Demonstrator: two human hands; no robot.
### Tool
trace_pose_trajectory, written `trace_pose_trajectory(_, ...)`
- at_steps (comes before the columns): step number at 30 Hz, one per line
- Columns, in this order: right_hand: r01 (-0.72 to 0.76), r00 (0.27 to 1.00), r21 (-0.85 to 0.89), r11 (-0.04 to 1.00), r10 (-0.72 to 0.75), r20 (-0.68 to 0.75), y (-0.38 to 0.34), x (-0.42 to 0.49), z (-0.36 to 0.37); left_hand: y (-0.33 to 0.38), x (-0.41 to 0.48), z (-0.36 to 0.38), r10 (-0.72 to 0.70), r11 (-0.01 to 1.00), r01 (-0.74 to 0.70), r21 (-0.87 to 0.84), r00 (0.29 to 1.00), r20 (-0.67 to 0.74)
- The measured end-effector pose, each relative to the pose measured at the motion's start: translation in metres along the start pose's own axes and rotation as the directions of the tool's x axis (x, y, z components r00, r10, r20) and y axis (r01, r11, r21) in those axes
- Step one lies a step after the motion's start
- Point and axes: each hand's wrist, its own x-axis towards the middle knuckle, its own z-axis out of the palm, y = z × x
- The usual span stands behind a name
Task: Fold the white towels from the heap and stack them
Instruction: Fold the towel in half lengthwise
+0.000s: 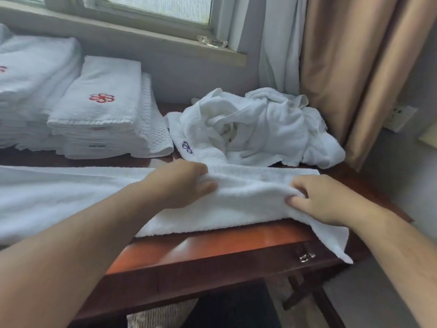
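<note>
- Head view: The left hand (186,183) grips a raised fold of the long white towel (248,197), fingers curled over its far side and thumb pressed on the near side.
- The right hand (324,200) pinches the same fold further right, the cloth bunched between thumb and fingers.
- The towel lies in a long strip along the front of the wooden table (212,242), running under and between both hands. Its right corner hangs over the table's edge below the right wrist.
- The heap (255,129) of crumpled white towels sits behind the hands at the table's back right, beside the beige curtain (354,67). One towel bears a purple emblem.
- A folded stack (99,114) with a red emblem stands at back left, just beside the heap. A taller stack (30,79) rises further left.
</note>
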Motion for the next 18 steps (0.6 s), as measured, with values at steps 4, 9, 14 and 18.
trace_pose_trajectory(4,0.049,0.995,0.302,0.952,-0.021,-0.096,0.002,0.008,-0.002,0.035,0.005,0.014,0.084,0.996,-0.084,0.009,0.995,-0.044)
trace_pose_trajectory(9,-0.077,0.994,0.044,0.996,0.074,0.075,0.032,0.012,-0.017,0.047,0.024,0.019,0.09,0.996,-0.09,0.002,0.993,-0.073)
trace_pose_trajectory(14,-0.208,0.957,-0.269,0.94,0.252,0.141,0.061,0.019,-0.032,0.044,0.036,0.017,0.104,0.995,-0.104,0.006,0.989,-0.104)
trace_pose_trajectory(18,-0.287,0.939,-0.141,0.947,0.249,-0.239,0.07,0.03,-0.041,0.04,0.041,0.018,0.08,0.997,-0.079,0.017,0.98,-0.182)
